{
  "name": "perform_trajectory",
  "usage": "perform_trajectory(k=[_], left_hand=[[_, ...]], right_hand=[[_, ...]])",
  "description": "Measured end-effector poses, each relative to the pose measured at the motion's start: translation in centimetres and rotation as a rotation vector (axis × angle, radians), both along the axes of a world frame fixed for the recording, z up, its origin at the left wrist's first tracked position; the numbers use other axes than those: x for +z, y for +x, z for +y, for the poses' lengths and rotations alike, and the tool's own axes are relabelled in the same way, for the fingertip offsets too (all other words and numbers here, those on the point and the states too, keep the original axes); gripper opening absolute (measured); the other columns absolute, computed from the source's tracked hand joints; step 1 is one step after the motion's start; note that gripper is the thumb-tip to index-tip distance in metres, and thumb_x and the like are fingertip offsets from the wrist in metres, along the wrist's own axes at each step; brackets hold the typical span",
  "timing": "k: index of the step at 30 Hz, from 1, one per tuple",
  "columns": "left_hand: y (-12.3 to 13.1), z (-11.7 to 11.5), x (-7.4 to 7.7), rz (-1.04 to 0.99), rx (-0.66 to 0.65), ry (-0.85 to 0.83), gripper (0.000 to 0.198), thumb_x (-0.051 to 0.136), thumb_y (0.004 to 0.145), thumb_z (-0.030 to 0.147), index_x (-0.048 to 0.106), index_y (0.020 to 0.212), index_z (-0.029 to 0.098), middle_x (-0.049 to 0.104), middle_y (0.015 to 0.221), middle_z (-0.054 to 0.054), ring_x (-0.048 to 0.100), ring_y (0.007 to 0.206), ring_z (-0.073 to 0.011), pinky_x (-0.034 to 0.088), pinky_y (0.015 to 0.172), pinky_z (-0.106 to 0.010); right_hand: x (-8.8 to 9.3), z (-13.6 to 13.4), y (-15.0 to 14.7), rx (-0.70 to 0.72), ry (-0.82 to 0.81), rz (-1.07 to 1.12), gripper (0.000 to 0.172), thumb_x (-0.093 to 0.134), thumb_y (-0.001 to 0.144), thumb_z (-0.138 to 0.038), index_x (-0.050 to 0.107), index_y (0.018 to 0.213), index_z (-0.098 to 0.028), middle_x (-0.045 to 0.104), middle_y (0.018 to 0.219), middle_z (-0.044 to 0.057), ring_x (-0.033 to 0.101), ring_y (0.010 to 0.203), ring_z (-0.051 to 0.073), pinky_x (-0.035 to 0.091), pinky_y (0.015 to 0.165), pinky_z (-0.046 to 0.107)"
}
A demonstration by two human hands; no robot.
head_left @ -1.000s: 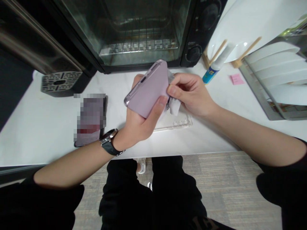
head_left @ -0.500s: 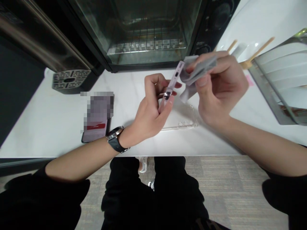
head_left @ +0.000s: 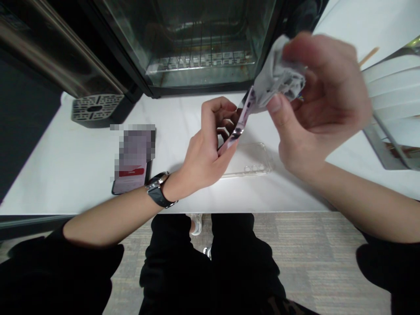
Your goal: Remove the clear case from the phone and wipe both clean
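My left hand [head_left: 208,151], with a watch [head_left: 159,190] at its wrist, grips a pinkish smartphone [head_left: 243,120] held on edge above the counter. A crumpled light grey cloth [head_left: 274,76] is pinched in my right hand [head_left: 323,96], whose fingers are partly blurred. The cloth hangs against the phone's upper end. Beneath the phone a clear phone case [head_left: 251,162] lies flat on the white counter [head_left: 183,201], partly hidden by my left hand.
A second phone [head_left: 133,162] with a lit screen lies left of my wrist. Behind stands a black toaster oven [head_left: 200,65], with a machine's drip tray [head_left: 97,108] to its left. A rack of white plates [head_left: 393,87] is at the right.
My right hand has moved up and to the right with the cloth, which is more bunched and spread. My left hand has tilted the phone slightly and otherwise stays in place.
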State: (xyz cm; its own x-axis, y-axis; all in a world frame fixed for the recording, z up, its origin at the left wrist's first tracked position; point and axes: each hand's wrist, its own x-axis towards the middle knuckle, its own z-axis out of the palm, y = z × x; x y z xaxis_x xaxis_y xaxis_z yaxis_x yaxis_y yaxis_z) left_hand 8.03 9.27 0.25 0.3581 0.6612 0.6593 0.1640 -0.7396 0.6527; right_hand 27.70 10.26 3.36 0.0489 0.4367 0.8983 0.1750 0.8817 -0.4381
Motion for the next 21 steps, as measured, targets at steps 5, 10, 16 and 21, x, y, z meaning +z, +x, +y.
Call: perform_trajectory(k=[5, 10, 16, 21], left_hand=[[0.0, 0.1, 0.1, 0.005, 0.021, 0.001, 0.039, 0.056, 0.112, 0.051, 0.039, 0.143, 0.036, 0.066, 0.127, -0.006, 0.073, 0.099, -0.0211, 0.063, 0.090, -0.044], [0.0, 0.0, 0.1, -0.002, 0.034, -0.037, 0.038, 0.055, 0.112, 0.051, 0.039, 0.143, 0.036, 0.067, 0.129, -0.006, 0.072, 0.098, -0.0201, 0.061, 0.091, -0.043], [-0.1, -0.8, 1.2, 0.084, 0.054, -0.061, 0.039, 0.054, 0.111, 0.057, 0.045, 0.141, 0.033, 0.072, 0.123, -0.004, 0.075, 0.102, -0.0219, 0.060, 0.094, -0.042], [-0.3, -0.5, 1.0, 0.165, 0.081, -0.025, 0.036, 0.049, 0.113, 0.052, 0.053, 0.143, 0.032, 0.074, 0.138, -0.004, 0.076, 0.116, -0.0244, 0.062, 0.097, -0.041]], right_hand=[[-0.3, 0.2, 0.1, -0.095, -0.062, -0.071, 0.023, 0.082, 0.097, -0.055, 0.084, 0.108, -0.035, 0.080, 0.101, 0.002, 0.077, 0.107, 0.027, 0.068, 0.096, 0.047], [-0.7, 1.5, -0.1, -0.129, 0.034, -0.048, 0.026, 0.076, 0.100, -0.059, 0.082, 0.101, -0.033, 0.084, 0.103, 0.002, 0.077, 0.105, 0.026, 0.062, 0.104, 0.049], [-1.2, 1.1, -0.4, -0.015, 0.076, 0.030, 0.020, 0.079, 0.102, -0.038, 0.081, 0.121, -0.036, 0.086, 0.113, -0.001, 0.082, 0.106, 0.024, 0.070, 0.089, 0.039], [-0.4, 0.7, -0.2, -0.047, 0.217, -0.196, 0.035, 0.066, 0.105, -0.036, 0.078, 0.136, -0.045, 0.087, 0.123, -0.008, 0.085, 0.112, 0.026, 0.073, 0.101, 0.046]])
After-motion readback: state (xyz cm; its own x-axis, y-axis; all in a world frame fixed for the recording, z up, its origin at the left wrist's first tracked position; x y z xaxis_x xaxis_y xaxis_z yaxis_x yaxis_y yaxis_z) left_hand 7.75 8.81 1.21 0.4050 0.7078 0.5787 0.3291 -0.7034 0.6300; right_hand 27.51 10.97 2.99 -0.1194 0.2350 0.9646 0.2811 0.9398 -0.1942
